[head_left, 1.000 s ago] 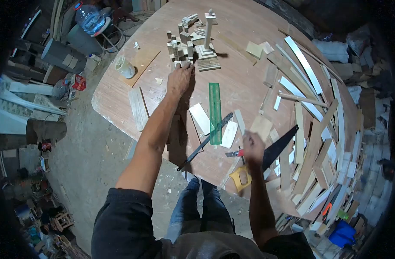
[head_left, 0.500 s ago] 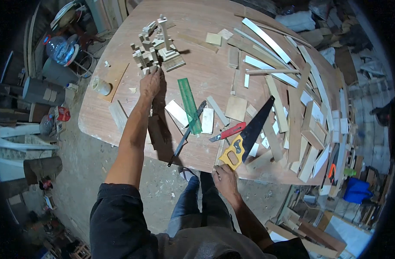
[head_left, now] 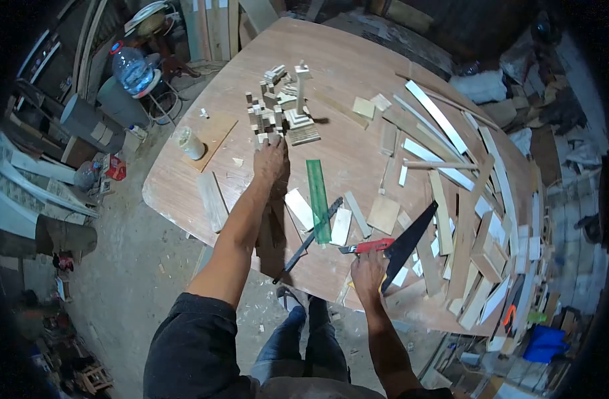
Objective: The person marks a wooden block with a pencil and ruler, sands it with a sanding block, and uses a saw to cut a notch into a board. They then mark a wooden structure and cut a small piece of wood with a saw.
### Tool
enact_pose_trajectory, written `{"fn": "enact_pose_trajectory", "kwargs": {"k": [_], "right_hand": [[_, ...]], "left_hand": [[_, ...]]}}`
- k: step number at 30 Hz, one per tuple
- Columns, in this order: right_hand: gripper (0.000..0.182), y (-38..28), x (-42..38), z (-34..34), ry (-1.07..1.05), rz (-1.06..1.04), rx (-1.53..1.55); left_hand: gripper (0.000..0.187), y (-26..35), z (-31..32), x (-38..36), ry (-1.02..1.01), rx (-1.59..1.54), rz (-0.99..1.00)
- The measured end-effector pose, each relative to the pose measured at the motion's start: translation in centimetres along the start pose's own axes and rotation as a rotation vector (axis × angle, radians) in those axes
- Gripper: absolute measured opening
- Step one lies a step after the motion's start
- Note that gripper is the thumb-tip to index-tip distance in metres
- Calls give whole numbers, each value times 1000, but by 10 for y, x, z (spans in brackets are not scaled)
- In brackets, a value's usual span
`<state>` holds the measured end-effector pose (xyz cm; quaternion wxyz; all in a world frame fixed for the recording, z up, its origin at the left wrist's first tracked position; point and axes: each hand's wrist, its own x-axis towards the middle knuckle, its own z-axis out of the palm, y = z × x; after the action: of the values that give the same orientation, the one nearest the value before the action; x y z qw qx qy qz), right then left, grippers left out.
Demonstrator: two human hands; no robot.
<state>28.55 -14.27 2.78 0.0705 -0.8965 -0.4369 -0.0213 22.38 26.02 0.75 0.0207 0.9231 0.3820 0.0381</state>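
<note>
My left hand [head_left: 270, 158] reaches to the near edge of a model of small wooden blocks [head_left: 264, 113]. Its fingers close on a small pale wooden block there; the fingertips are partly hidden. Beside the blocks a thin wooden column on a stepped base [head_left: 300, 100] stands upright. Bent over the handle of a hand saw [head_left: 409, 241], my right hand [head_left: 367, 274] has its fingers on a red utility knife [head_left: 376, 245]. That hand covers most of the saw's yellow handle. A green ruler [head_left: 318, 199] lies across a dark narrow blade [head_left: 304, 246] between my hands.
Many wood strips [head_left: 459, 233] lie piled across the table's right side. A jar [head_left: 191, 144] stands on a thin board [head_left: 218, 143] at the left. Wooden offcuts [head_left: 383, 214] lie near the knife. A water bottle [head_left: 133, 70] rests on a stool beyond the table [head_left: 185, 193].
My right hand has moved from the table edge beside the saw handle forward to the utility knife. My left hand stays at the wooden blocks. The view has tilted upward.
</note>
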Motion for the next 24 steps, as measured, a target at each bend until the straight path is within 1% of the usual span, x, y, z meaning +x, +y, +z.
{"fn": "enact_pose_trajectory", "kwargs": {"k": [1,3,4,5,7,8,11,12,13,14,16,18,21,23,24], "right_hand": [[24,2,2,-4,4,-17,-3],[17,7,4,-5,17,-171,222],[15,12,5,-3,-98,-169,262],[15,15,5,-1,-101,-185,260],[16,7,10,-21,-367,-10,434],[16,5,16,-19,-372,-26,430],[11,-3,34,-8,-82,58,1266],[15,-4,57,-16,-184,54,1323],[26,-18,80,-25,-186,125,1424],[42,-30,103,-19,-157,269,1472],[55,-64,157,-17,-134,266,1456],[62,-87,208,15,-116,248,1386],[58,-124,268,62,-93,194,1378],[58,-138,299,99,163,68,949],[58,-147,304,96,167,62,953]], "left_hand": [[53,2,1,-1,7,-3,-16],[53,0,0,-2,10,-8,-15],[59,-4,4,-1,38,-9,11],[60,-4,10,0,54,-13,-1],[61,-3,12,0,62,-33,-17],[61,-3,12,-1,64,-34,-34],[63,-2,4,-5,41,-60,-19],[64,-3,6,-6,40,-67,-16],[65,-3,7,-6,40,-71,-13],[64,-2,2,-8,16,-82,-22],[64,-2,3,-10,37,-67,-19],[63,-3,8,-11,82,-53,-11],[62,-2,11,-11,97,-46,-18],[60,-1,8,-12,85,-56,-25],[60,-1,8,-13,81,-46,-24]]}}
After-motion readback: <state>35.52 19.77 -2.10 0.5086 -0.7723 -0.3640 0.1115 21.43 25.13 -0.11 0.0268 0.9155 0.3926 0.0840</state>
